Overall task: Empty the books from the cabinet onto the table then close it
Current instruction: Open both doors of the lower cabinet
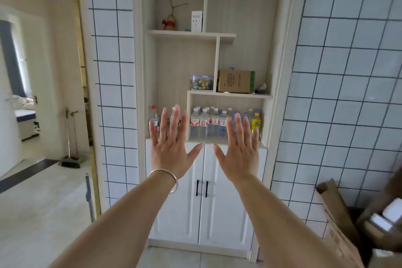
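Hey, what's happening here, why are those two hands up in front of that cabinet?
A person stands facing a built-in shelf unit and holds the left hand and right hand up, fingers spread, gripping nothing. Below the open shelves, the white cabinet doors are shut, and neither hand is on the black handles. No books are in view, so the emptying has not begun. The shelf behind the hands holds water bottles; above sit a cardboard box and a plastic container.
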